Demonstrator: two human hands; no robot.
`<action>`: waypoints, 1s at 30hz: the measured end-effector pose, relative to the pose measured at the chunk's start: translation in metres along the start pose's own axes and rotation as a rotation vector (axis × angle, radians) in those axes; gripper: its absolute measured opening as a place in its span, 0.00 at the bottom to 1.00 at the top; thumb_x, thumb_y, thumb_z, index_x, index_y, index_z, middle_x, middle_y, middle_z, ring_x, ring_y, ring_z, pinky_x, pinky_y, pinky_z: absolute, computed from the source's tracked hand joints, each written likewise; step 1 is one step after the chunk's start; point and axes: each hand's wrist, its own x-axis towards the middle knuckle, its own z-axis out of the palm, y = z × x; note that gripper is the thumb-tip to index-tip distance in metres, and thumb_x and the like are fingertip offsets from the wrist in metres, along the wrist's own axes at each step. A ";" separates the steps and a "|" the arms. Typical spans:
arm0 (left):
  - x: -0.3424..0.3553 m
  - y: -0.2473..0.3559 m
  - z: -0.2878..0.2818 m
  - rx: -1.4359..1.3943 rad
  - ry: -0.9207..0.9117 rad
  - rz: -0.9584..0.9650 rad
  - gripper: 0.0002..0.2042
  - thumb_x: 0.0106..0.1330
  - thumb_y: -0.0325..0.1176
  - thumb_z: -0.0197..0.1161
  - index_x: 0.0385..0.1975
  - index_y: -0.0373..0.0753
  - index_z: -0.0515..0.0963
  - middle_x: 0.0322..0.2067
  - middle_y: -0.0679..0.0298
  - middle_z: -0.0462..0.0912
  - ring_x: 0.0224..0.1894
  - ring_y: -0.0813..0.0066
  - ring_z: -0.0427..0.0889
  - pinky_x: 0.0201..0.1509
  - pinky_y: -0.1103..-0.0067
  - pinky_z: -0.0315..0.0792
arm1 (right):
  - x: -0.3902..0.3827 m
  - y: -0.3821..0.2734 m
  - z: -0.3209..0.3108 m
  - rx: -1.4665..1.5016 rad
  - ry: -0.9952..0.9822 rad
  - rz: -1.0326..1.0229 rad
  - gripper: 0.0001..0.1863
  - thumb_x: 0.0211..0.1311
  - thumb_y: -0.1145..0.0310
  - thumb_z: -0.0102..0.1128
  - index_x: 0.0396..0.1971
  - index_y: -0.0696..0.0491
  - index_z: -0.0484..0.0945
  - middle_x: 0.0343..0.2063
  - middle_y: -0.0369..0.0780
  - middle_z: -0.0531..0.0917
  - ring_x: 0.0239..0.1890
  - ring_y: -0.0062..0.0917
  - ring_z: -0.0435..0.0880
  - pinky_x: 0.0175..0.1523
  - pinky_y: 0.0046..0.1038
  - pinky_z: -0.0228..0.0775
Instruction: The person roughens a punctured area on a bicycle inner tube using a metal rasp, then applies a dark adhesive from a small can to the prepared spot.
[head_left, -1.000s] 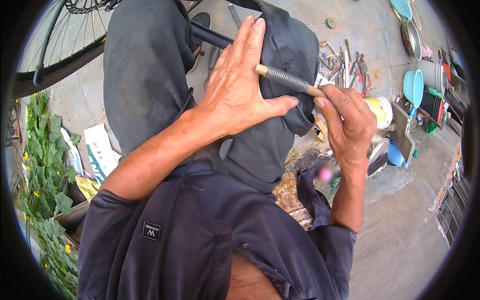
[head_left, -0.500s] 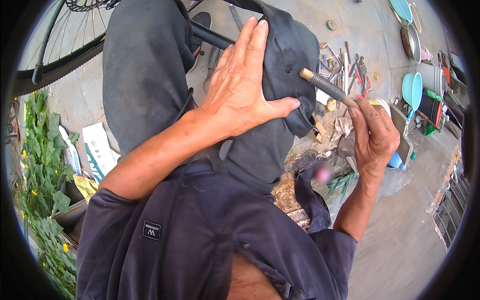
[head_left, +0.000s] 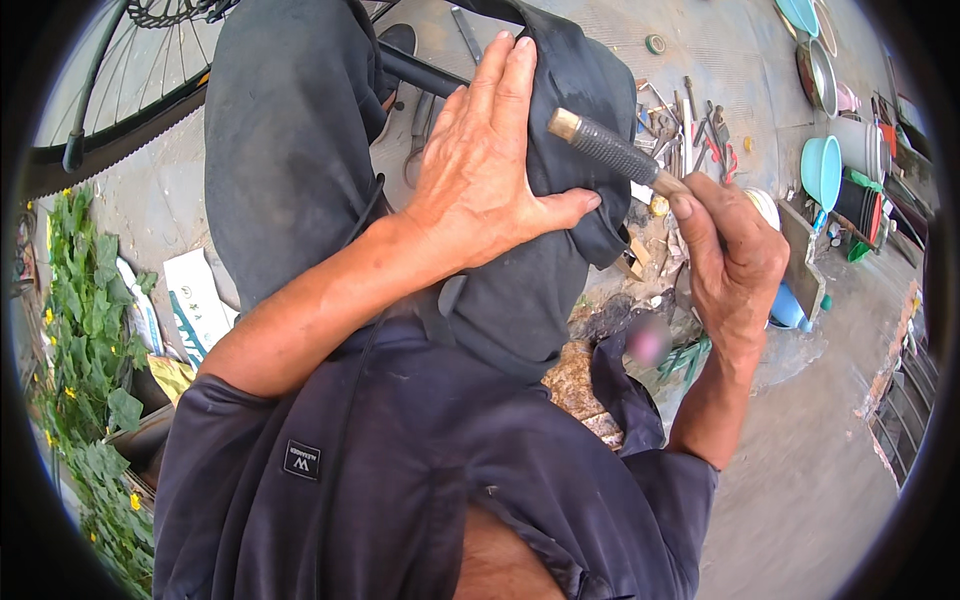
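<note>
Right hand (head_left: pixel 735 245) pinching rod (head_left: pixel 612 151); dark ridged middle; pale brown tip; left hand (head_left: pixel 482 185) spread

My left hand (head_left: pixel 478 190) lies on the tube (head_left: pixel 578 80) draped over my right leg (head_left: pixel 520 310); the tool (head_left: pixel 612 150) in my right hand (head_left: pixel 735 250) reaches across it. Ahead left stands a wheel (head_left: pixel 130 132), nearer left, plants (head_left: pixel 95 310); beyond my leg, tools (head_left: pixel 712 140), with basins (head_left: pixel 822 172) farther right.

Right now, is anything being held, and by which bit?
The right hand holds a stick with a ridged dark sleeve by its plain right end. The left hand lies spread on black material.
</note>
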 end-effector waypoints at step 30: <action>-0.001 -0.001 0.002 -0.005 0.055 0.018 0.64 0.47 0.51 0.81 0.76 0.28 0.43 0.74 0.39 0.53 0.76 0.43 0.57 0.78 0.61 0.55 | -0.014 -0.009 0.027 0.118 -0.037 0.122 0.09 0.67 0.69 0.70 0.40 0.58 0.83 0.22 0.39 0.80 0.22 0.22 0.77 0.29 0.26 0.68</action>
